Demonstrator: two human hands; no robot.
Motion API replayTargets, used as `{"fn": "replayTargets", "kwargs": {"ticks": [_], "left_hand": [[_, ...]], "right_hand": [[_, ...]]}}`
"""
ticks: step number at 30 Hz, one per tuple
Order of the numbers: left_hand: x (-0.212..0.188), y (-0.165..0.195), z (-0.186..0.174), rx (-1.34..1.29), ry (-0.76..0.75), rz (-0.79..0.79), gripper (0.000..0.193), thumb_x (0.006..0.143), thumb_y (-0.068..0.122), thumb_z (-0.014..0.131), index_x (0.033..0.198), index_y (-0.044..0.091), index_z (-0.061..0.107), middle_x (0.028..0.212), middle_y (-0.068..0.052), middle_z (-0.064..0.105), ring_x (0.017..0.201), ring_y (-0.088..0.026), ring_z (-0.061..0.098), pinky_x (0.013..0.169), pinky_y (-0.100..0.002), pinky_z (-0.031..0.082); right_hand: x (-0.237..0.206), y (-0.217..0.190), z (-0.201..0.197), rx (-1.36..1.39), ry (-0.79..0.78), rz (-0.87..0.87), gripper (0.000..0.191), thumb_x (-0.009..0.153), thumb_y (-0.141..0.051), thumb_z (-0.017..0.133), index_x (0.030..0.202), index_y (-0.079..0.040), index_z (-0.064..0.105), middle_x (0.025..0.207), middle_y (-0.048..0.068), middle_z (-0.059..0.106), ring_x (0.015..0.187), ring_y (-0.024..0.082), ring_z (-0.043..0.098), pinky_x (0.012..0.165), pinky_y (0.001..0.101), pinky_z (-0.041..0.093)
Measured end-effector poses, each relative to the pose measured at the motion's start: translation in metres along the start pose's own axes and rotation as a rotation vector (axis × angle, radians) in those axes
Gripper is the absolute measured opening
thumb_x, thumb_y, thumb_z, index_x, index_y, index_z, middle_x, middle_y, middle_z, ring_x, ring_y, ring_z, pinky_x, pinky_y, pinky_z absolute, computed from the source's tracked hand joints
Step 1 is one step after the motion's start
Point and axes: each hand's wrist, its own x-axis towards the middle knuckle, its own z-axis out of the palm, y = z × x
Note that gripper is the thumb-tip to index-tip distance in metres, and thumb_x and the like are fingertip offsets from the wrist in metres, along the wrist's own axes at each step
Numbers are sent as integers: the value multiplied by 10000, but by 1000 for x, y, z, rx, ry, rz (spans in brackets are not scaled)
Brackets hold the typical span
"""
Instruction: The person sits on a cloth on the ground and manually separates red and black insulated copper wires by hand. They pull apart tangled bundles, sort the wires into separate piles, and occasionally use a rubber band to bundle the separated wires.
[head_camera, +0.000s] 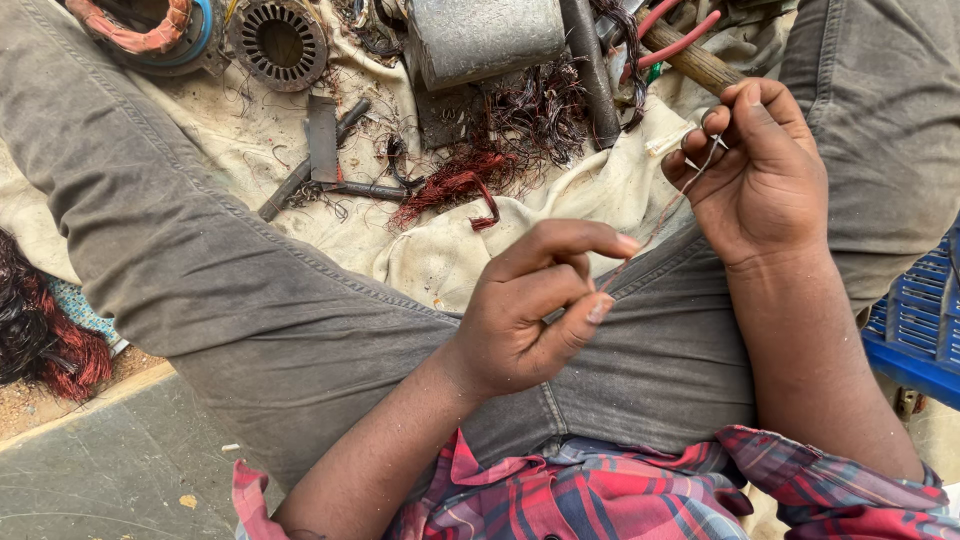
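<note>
I sit with my legs apart in grey trousers, both hands raised over my lap. A thin reddish copper wire (668, 212) is stretched between them. My left hand (530, 305) pinches the wire's lower end between thumb and forefinger. My right hand (755, 170) holds the upper end in curled fingers, along with some small white sleeve pieces (690, 140).
On a dirty cream cloth (440, 250) between my legs lie a tangle of red copper wire (450, 185), dark wire scraps, metal strips (322, 140), a round stator core (280, 42), a grey metal housing (485, 38) and a wooden-handled tool (695, 62). A blue crate (915, 330) stands right; burnt wire coils (40, 330) left.
</note>
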Motion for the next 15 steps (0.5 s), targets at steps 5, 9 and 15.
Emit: {"fn": "replayTargets", "kwargs": {"ticks": [5, 9, 15], "left_hand": [[3, 14, 1, -147, -270, 65, 227, 1154, 208, 616, 988, 52, 608, 1056, -45, 643, 934, -190, 664, 826, -328, 534], [-1, 10, 15, 135, -234, 88, 266, 1061, 215, 666, 878, 46, 571, 838, -63, 568, 734, -236, 599, 679, -364, 482], [-13, 10, 24, 91, -27, -34, 337, 1091, 195, 664, 836, 38, 510, 734, -78, 466, 640, -232, 514, 596, -361, 434]], "right_hand": [[2, 1, 6, -34, -3, 17, 87, 1206, -182, 572, 1178, -105, 602, 895, 2, 663, 842, 125, 666, 900, 409, 577], [3, -1, 5, -45, 29, -33, 94, 1222, -142, 589, 1161, -71, 600, 895, 20, 667, 808, 121, 666, 894, 394, 579], [8, -13, -7, -90, 77, -167, 87, 1229, -125, 584, 1156, -77, 586, 898, 25, 648, 791, 131, 635, 858, 369, 529]]}}
